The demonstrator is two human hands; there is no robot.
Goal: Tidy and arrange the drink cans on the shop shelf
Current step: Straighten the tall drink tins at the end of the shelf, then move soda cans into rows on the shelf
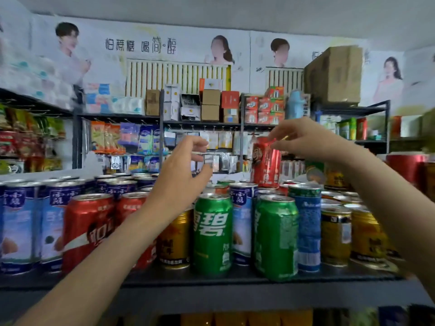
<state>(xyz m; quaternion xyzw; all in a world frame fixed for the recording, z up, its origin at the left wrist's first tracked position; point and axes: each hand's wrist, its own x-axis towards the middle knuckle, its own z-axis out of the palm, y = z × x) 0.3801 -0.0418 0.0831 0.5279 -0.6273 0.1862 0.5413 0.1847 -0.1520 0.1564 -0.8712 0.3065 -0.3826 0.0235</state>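
both arms are up over the shelf (211,282) now, and the one to watch is the red cola can (266,162) up at about one o'clock, raised above the back rows. the right hand (306,140) has its fingertips at the can's top rim; it looks like a light pinch from above, though the blur makes it hard to say how firm. the left hand (181,170) hovers near centre, fingers loosely curled, holding nothing, ready to receive or steady.

below, the mixed crowd: blue cans (20,222) massed at nine o'clock, two more red cans (88,231) in front, two green cans (213,234) at six o'clock near the shelf edge, gold cans (335,236) at four o'clock.

here is the danger. a rim-only hold on a tall can is thin; if the fingertips slip, that can would likely drop onto the tops beneath and topple the neighbours. the right-hand green can (276,238) looks tilted already and sits right by the lip, so a knock could send it off. the left forearm (122,250) crosses just in front of the red and gold front row, and a careless pull back could sweep those forward.
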